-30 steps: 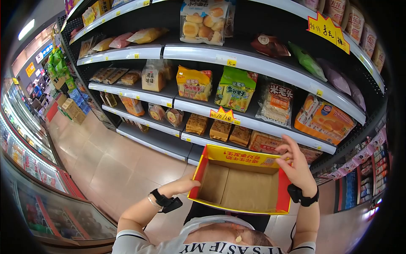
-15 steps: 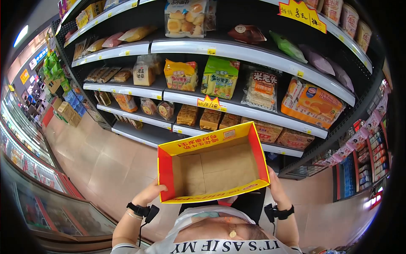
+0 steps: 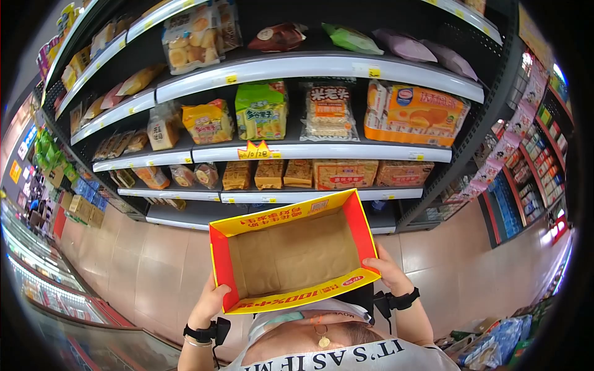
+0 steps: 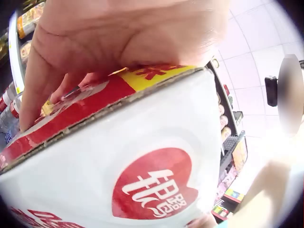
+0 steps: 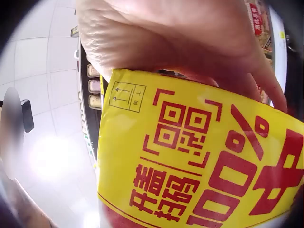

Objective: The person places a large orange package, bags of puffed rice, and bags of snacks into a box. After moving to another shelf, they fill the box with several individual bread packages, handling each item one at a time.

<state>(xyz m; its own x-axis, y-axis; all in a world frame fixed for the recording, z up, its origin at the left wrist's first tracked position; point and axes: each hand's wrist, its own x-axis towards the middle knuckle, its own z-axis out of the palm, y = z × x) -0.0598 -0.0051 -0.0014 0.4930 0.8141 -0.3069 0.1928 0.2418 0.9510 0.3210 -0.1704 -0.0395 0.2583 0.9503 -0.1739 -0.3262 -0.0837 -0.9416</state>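
An open-topped cardboard box (image 3: 284,213), yellow and red with a bare brown inside, is held in front of the person's body. My left hand (image 3: 209,302) grips its left end near the front corner, the thumb over the red wall. At the opposite end my right hand (image 3: 391,272) grips the red wall, thumb over the rim, fingers hidden behind it. No goods lie inside. In the left wrist view the palm (image 4: 128,33) covers the rim above a white face with a red heart logo (image 4: 154,183). A red QR code (image 5: 183,126) shows on the yellow side.
Store shelves (image 3: 297,151) stand ahead, stocked with bagged snacks, bread and an orange pack (image 3: 417,114). Below the box's far edge is tiled floor (image 3: 154,253). A glass-fronted case (image 3: 74,334) runs along the left; blue and green packages (image 3: 501,340) lie at lower right.
The right hand has gone from spread fingers at the far right corner to gripping the right end. The box has shifted left in view; the shelves also moved left as the head turned right.
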